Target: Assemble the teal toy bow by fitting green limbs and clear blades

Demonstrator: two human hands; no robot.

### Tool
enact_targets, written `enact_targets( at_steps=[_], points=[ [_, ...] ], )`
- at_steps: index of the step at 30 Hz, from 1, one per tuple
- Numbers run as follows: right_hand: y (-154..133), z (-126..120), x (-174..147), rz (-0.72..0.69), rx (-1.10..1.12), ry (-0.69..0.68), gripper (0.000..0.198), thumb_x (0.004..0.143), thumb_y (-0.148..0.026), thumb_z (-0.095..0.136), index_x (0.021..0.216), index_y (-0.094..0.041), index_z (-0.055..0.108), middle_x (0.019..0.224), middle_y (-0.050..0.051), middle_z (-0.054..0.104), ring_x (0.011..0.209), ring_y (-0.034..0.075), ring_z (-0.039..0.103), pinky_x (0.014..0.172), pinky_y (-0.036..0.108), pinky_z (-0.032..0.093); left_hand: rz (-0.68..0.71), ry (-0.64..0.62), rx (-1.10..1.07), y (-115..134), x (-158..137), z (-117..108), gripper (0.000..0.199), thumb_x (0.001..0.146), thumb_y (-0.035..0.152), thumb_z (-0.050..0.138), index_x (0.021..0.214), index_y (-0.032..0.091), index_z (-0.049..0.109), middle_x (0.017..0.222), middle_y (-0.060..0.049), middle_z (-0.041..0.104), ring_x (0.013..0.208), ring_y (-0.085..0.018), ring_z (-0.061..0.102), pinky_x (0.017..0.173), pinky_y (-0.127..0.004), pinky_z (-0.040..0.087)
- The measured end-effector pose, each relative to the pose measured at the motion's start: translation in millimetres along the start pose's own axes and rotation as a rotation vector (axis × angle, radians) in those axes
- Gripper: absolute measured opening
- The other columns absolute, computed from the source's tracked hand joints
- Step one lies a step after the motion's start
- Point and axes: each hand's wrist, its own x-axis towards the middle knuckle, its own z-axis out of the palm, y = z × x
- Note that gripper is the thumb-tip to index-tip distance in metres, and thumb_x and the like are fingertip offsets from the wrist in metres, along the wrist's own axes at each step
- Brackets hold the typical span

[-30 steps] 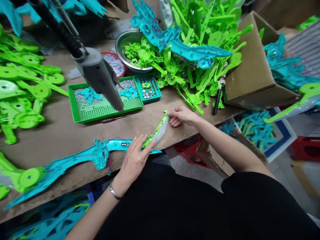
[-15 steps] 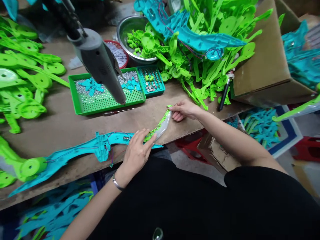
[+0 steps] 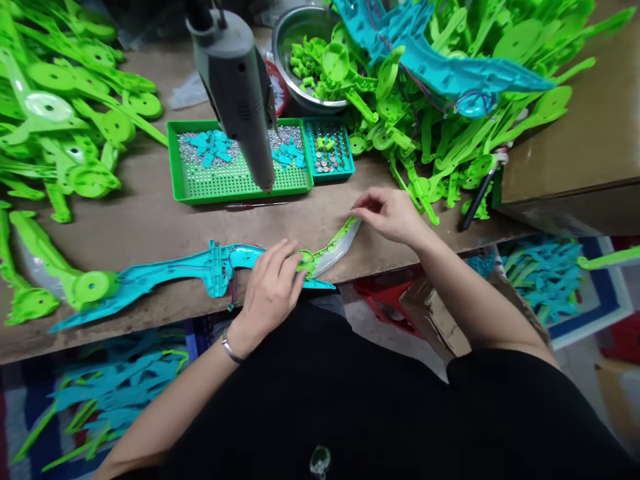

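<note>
A blue plastic toy bow body [image 3: 165, 265] lies along the table's front edge, with thin wires and an upright bracket near its middle. A curved green limb with a clear strip [image 3: 340, 252] joins its right end, and a thin wire runs along the limb. My left hand [image 3: 273, 287] rests over that joint, fingers stretched across the blue and green parts, hiding some of them. Above the limb's far tip is my right hand [image 3: 393, 213], thumb and forefinger pinched together. What sits between those fingertips is too small to make out.
A grey electric screwdriver [image 3: 245, 100] hangs over a green tray [image 3: 200, 193] of screws and blue pieces. Beside it are a small blue tray [image 3: 330, 177] and a metal bowl [image 3: 285, 67]. Green parts pile up left and right. A cardboard box [image 3: 565, 147] stands at right.
The view has shifted, so the table things appear farther right. My right hand has turned and lifted slightly at the limb's tip. My left hand stays over the joint.
</note>
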Motion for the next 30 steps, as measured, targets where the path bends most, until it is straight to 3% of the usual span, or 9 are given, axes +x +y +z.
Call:
enact_targets(
  at_steps=[3,7,11,15,19,23,27,30],
  points=[
    [-20.8,13.2,1.8,-0.237,0.024,-0.300,0.009,0.083,-0.026,0.070,0.084,-0.021,0.076,0.091,0.004,0.076,0.091,0.019,0.067,0.090,0.033,0.048,-0.068,-0.033,0.026,3.3,8.5,1.1,0.019,0.096,0.023,0.055,0.112,0.016,0.060,0.118,-0.014,0.068,0.120,-0.031,0.060,0.099,-0.048,0.049],
    [-31.0,32.8,6.1,-0.360,0.058,-0.548,0.014,0.083,-0.021,0.066,0.090,-0.020,0.078,0.093,0.003,0.076,0.089,0.017,0.068,0.087,0.030,0.048,-0.110,-0.087,0.053,6.6,18.3,9.2,0.011,0.097,0.025,0.052,0.099,0.016,0.059,0.097,-0.011,0.068,0.095,-0.027,0.062,0.083,-0.042,0.048],
    [-32.6,37.3,8.6,-0.354,0.010,-0.576,0.016,0.078,-0.017,0.068,0.089,-0.018,0.079,0.091,0.003,0.076,0.081,0.015,0.067,0.080,0.028,0.047,-0.157,-0.074,0.074,7.3,21.8,15.9,0.010,0.097,0.024,0.050,0.092,0.019,0.057,0.088,-0.007,0.064,0.084,-0.024,0.058,0.078,-0.039,0.044],
    [-39.5,37.6,11.5,-0.297,-0.067,-0.609,0.014,0.076,-0.016,0.068,0.083,-0.018,0.080,0.082,0.001,0.076,0.072,0.012,0.064,0.073,0.025,0.044,-0.223,-0.089,0.067,9.2,24.9,17.7,0.003,0.093,0.022,0.054,0.094,0.019,0.056,0.091,-0.007,0.062,0.089,-0.025,0.057,0.079,-0.039,0.042],
    [-46.6,41.2,17.4,-0.199,-0.089,-0.647,0.015,0.076,-0.015,0.066,0.081,-0.017,0.080,0.075,0.000,0.076,0.066,0.011,0.062,0.066,0.023,0.041,-0.272,-0.128,0.056,11.2,28.7,16.6,0.005,0.091,0.020,0.056,0.096,0.020,0.055,0.093,-0.007,0.061,0.092,-0.027,0.056,0.080,-0.040,0.042],
    [-55.8,43.6,20.3,-0.187,-0.200,-0.667,0.014,0.075,-0.015,0.066,0.079,-0.016,0.079,0.070,0.000,0.074,0.061,0.010,0.060,0.062,0.023,0.038,-0.298,-0.152,0.042,12.1,29.6,17.3,0.008,0.090,0.019,0.056,0.098,0.019,0.054,0.096,-0.008,0.062,0.094,-0.027,0.056,0.081,-0.041,0.043],
    [-65.2,44.7,15.6,-0.210,-0.329,-0.624,0.016,0.075,-0.014,0.063,0.077,-0.016,0.078,0.071,0.003,0.073,0.063,0.012,0.061,0.063,0.025,0.038,-0.312,-0.148,0.040,11.6,29.3,20.1,0.010,0.090,0.019,0.056,0.100,0.019,0.053,0.096,-0.008,0.062,0.093,-0.027,0.057,0.081,-0.041,0.043],
    [-67.2,45.9,9.8,-0.201,-0.359,-0.586,0.016,0.075,-0.015,0.064,0.078,-0.017,0.079,0.076,0.004,0.075,0.069,0.015,0.065,0.066,0.026,0.040,-0.262,-0.075,-0.029,8.3,26.4,16.2,0.016,0.090,0.019,0.058,0.104,0.018,0.052,0.100,-0.008,0.063,0.096,-0.026,0.058,0.084,-0.041,0.046]
  ],
)
